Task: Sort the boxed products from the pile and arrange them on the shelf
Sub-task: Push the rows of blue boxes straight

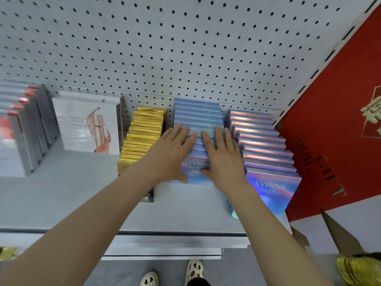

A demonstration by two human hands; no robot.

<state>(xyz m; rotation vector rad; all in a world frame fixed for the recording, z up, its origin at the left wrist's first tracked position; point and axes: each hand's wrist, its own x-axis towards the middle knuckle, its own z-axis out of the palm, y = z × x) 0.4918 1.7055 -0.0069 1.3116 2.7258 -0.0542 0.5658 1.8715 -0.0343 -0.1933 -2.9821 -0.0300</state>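
The blue boxes (198, 129) stand on edge in a front-to-back row on the shelf (61, 195), running from the pegboard (165, 48) at the back edge toward the front edge, roughly mid-shelf. They look like thin card cartons with a glossy, iridescent finish: probably light and stiff enough across the faces, but likely slick against each other and prone to toppling like dominoes if the row is pushed unevenly. The corners and foil faces would probably dent or scuff under a hard pinch. The safer hold is likely broad palm pressure on the top edges, or a squeeze across the two ends of the row, rather than fingertips on a single box.

Both hands lie flat on top of this row. The left hand (175, 149) rests with fingers spread over the left half of the top edges, thumb down by the front box. The right hand (222, 153) is spread the same way over the right half, just beside the left, thumb against the front face printed SYRINX. Neither is pinching anything; they press down and seem to be squaring the row.

The gold boxes (142, 137) form a row just to the left of the hands, the pink-violet boxes (266, 145) one just to the right, nearer the shelf's right edge.
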